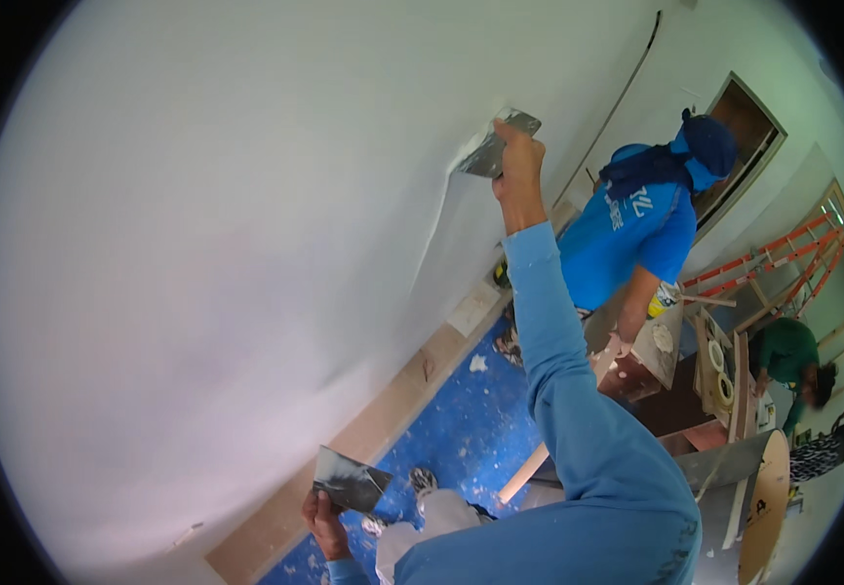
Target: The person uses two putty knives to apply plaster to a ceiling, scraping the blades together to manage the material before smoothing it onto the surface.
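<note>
My right hand (519, 171) is raised, closed around a metal spreading blade (483, 153) that lies against the white wall (197, 214). White compound shows along its edge, with a thin ridge running down from it. Low at the bottom, my left hand (326, 526) grips a second wide metal blade (352, 480), its face smeared with pale material, held near the foot of the wall.
A co-worker in blue (627, 224) stands close on my right; another in green (787, 366) bends farther back. An orange ladder (763, 258), a cluttered wooden workbench (705, 370), a doorway (741, 146) and a rounded board (768, 502) are at right. Blue sheeting (456, 419) covers the floor.
</note>
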A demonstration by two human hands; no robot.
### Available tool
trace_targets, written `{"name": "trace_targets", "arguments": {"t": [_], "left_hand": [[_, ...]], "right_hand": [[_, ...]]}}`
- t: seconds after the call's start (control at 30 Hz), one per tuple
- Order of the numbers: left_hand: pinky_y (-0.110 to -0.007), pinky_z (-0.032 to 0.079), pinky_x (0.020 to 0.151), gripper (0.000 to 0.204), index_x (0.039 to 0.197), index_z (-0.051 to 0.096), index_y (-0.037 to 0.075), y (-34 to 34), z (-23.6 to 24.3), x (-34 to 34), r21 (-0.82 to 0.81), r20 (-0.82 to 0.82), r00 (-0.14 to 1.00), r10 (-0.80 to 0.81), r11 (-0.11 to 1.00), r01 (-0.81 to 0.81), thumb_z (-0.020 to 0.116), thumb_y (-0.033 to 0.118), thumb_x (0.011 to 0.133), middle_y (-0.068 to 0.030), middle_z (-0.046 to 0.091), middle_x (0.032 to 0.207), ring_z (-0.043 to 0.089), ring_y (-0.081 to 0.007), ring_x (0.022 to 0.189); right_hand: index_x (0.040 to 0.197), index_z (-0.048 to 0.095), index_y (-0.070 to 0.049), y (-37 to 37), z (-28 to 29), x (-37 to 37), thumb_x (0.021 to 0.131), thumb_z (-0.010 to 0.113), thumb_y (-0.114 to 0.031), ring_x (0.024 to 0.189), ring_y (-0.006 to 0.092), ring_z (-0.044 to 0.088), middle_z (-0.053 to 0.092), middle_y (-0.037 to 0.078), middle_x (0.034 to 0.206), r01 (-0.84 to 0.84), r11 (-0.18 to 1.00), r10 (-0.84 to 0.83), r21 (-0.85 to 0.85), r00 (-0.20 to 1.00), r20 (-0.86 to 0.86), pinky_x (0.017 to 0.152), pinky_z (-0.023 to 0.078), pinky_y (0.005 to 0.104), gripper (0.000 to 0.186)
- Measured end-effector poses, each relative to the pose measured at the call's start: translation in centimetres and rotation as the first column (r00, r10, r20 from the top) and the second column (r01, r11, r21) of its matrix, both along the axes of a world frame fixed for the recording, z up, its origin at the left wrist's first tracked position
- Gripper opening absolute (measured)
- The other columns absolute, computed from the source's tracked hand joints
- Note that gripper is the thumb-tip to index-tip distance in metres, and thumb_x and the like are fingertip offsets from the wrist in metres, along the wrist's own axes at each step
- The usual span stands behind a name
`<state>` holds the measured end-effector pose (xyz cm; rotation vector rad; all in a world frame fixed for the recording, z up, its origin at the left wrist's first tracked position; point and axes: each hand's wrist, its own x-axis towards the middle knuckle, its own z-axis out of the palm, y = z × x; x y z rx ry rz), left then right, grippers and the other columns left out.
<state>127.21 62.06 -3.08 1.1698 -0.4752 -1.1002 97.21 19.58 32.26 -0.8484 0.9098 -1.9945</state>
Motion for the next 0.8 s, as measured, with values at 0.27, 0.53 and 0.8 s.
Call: {"name": "trace_targets", "arguments": {"t": [0.27, 0.53, 0.8], "left_hand": [[-0.029, 0.055, 0.065, 0.026, 0.104, 0.065, -0.001, 0.5, 2.9, -2.4, -0.028, 0.043, 0.993, 0.11, 0.994, -0.108, 0.056, 0.023, 0.096, -0.0058, 0.067, 0.089, 0.065, -0.0146, 0.073], [-0.028, 0.054, 0.063, 0.021, 0.106, 0.066, 0.004, -0.1, 2.5, -3.5, -0.054, -0.089, 0.994, -0.068, 0.997, 0.063, 0.062, 0.02, 0.093, -0.0039, 0.068, 0.091, 0.066, -0.0143, 0.077], [-0.029, 0.049, 0.059, 0.029, 0.113, 0.06, -0.001, -5.9, 5.6, -4.8, -0.18, -0.558, 0.792, -0.246, 0.968, 0.175, 0.053, 0.013, 0.089, -0.0094, 0.067, 0.097, 0.063, -0.0161, 0.077]], "right_hand": [[0.072, 0.06, 0.001, 5.6, 3.1, 2.1, 0.082, 0.069, -0.009, 0.06, 0.0113, 0.049, 0.053, 0.001, 0.067, -0.089, 0.975, 0.014, -0.203, 0.938, -0.345, 0.052, 0.038, 0.0308, 0.017], [0.075, 0.062, 0.004, 12.8, -1.5, 3.4, 0.081, 0.065, -0.014, 0.063, 0.0123, 0.053, 0.058, 0.002, 0.066, -0.319, 0.941, 0.15, -0.112, 0.689, -0.709, 0.057, 0.044, 0.0318, 0.019], [0.115, 0.065, -0.001, 23.5, -15.3, 4.8, 0.091, 0.061, -0.01, 0.08, 0.0134, 0.058, 0.062, 0.003, 0.089, -0.65, 0.714, 0.644, 0.262, 0.461, -0.61, 0.072, 0.048, 0.0282, 0.026]]}}
